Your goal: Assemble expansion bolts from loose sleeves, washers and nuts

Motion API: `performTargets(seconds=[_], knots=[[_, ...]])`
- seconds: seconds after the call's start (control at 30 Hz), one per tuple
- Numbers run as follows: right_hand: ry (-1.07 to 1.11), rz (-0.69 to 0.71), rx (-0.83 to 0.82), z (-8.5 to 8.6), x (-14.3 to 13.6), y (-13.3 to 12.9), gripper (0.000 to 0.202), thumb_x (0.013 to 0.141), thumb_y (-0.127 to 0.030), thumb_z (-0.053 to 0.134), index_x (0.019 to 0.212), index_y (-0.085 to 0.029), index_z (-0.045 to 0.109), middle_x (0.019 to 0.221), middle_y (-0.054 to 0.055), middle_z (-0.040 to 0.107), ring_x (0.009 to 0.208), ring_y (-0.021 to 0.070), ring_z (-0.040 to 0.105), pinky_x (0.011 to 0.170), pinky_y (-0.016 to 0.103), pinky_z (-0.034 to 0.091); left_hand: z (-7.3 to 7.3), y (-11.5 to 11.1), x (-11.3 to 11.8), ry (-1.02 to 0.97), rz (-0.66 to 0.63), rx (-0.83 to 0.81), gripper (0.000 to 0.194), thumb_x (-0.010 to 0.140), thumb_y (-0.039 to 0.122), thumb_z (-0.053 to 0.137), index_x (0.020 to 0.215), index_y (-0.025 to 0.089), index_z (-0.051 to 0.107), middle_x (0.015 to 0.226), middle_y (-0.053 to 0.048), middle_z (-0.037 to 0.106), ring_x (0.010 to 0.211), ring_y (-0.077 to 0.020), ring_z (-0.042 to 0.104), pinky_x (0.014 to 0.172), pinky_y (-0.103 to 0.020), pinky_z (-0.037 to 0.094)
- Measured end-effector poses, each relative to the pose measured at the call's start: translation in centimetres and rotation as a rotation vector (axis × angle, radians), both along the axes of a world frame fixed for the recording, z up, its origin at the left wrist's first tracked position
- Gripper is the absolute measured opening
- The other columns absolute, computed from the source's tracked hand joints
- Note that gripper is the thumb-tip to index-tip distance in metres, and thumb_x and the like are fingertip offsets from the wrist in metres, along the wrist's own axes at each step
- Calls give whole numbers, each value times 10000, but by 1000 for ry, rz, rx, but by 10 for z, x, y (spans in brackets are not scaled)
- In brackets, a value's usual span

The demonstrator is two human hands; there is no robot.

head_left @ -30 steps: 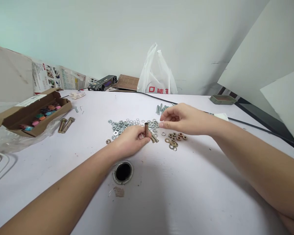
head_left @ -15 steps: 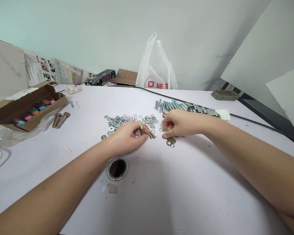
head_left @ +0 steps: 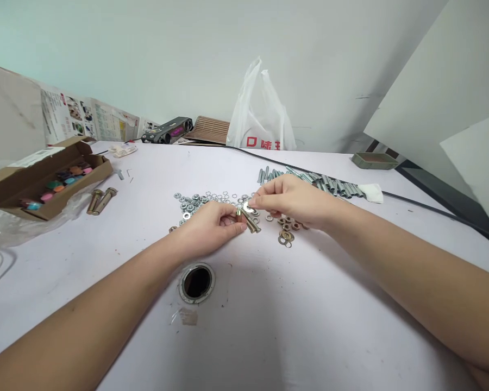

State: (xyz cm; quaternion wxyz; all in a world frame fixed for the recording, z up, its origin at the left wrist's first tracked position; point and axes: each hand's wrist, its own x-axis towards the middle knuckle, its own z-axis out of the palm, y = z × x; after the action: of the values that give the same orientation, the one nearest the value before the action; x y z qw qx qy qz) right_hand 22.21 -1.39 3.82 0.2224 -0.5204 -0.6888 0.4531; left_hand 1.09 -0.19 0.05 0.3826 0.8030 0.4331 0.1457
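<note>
My left hand pinches a brass-coloured bolt with its end pointing up. Two more brass-coloured bolts lie just right of its fingertips. In the fingertips of my right hand is a flat washer, held close to the upper end of that bolt. Silvery nuts are heaped behind my left hand, with loose silvery washers beside them. Below my right hand lie several brass-coloured nuts and a little pile of brass-coloured washers.
Silvery bolts and sleeves lie behind my right hand by a white tissue. A ringed hole opens in the white table. Left stand an open cardboard box and two assembled bolts; a plastic bag stands behind.
My right hand has moved left from the brass-coloured washer pile, bringing a washer to the bolt in my left hand. My left hand has stayed nearly in place.
</note>
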Motion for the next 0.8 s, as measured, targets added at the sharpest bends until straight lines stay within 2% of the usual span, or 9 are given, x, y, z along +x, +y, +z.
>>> performTargets(seconds=[0.1,0.2,0.27,0.33,0.47,0.53,0.6,0.7,0.8], knots=[[188,-54,-17,-8,-18,-2,263,753,-374,627,726,-113,628,623,22,509,538,66,382,473,202,292,1,1,1,-22,-7,-3,284,816,434,563,849,164,644,620,28,398,567,-87,353,505,-207,281],[174,-49,-29,-14,-26,-3,259,747,-367,628,682,-117,613,620,29,526,552,74,404,499,211,317,3,0,2,-12,5,1,272,814,422,567,852,167,653,612,32,396,561,-82,348,501,-205,277],[93,-81,-29,-10,-24,-3,301,756,-418,631,702,-122,622,605,24,509,533,70,382,487,213,304,3,0,2,-3,14,4,279,813,429,570,850,166,657,617,32,410,566,-81,357,504,-205,281],[-60,-99,1,1,-16,-2,347,762,-481,631,776,-136,657,620,24,513,516,68,369,468,217,281,2,0,1,0,15,7,288,813,442,572,851,169,657,622,31,425,572,-81,369,509,-205,289],[-438,-36,208,30,16,1,342,767,-483,649,847,-155,698,701,56,585,554,100,455,488,241,307,-1,1,0,8,16,26,289,819,458,563,874,193,665,625,29,451,571,-85,383,505,-205,300],[-563,-39,244,36,33,4,343,771,-496,644,847,-167,702,699,61,599,549,116,477,485,253,314,0,1,-1,23,20,42,284,816,456,565,866,195,666,619,27,459,563,-85,388,494,-204,300],[-626,50,184,35,45,5,337,760,-514,650,840,-191,705,717,56,615,570,132,511,486,256,332,3,1,-2,47,33,48,283,808,454,573,852,189,662,609,25,470,546,-83,400,480,-201,304],[-694,232,50,23,49,5,300,738,-505,663,795,-214,707,750,42,635,612,149,550,491,259,359,8,1,-4,85,88,34,293,783,457,601,809,168,644,602,19,493,503,-80,430,446,-198,322],[-781,291,-2,12,41,2,299,698,-505,682,751,-212,708,741,41,635,593,156,543,468,266,338,11,1,-6,60,153,-44,299,755,452,633,800,157,623,594,18,491,451,-87,452,406,-208,368]])
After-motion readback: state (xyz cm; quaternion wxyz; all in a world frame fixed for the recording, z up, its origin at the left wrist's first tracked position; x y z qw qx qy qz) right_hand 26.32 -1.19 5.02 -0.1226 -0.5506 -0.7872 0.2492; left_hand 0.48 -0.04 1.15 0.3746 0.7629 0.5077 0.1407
